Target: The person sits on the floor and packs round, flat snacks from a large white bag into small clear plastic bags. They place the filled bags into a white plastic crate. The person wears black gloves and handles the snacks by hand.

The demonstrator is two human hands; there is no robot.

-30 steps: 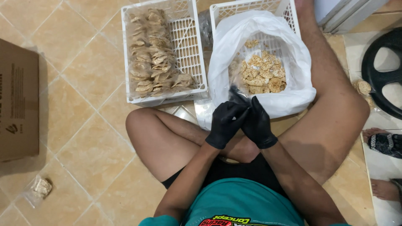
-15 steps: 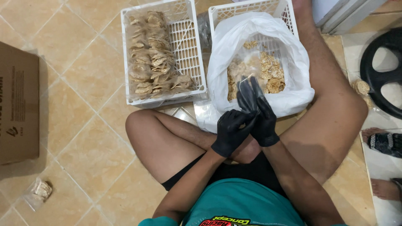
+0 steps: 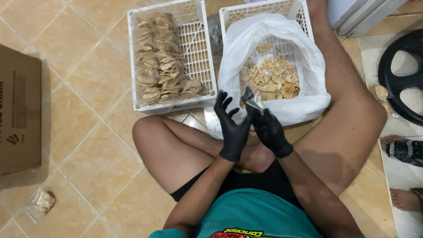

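Observation:
I sit cross-legged on a tiled floor, both hands in black gloves. My right hand (image 3: 269,131) pinches a small clear plastic bag (image 3: 250,99) just in front of a white crate (image 3: 264,9). That crate is lined with a white plastic bag (image 3: 304,103) holding loose round crackers (image 3: 273,78). My left hand (image 3: 231,127) is right beside it, fingers spread, holding nothing. Left of these stands a second white crate (image 3: 196,48), half filled with clear packets of crackers (image 3: 156,61).
A brown cardboard box (image 3: 17,114) lies at the far left, with one cracker packet (image 3: 42,202) on the tiles below it. A black wheel (image 3: 403,75) and another person's feet (image 3: 403,150) are at the right edge. More crackers (image 3: 380,92) lie near the wheel.
My hands, pressed together a second ago, lifted toward the lined crate. The left hand has since come off the right and spread its fingers.

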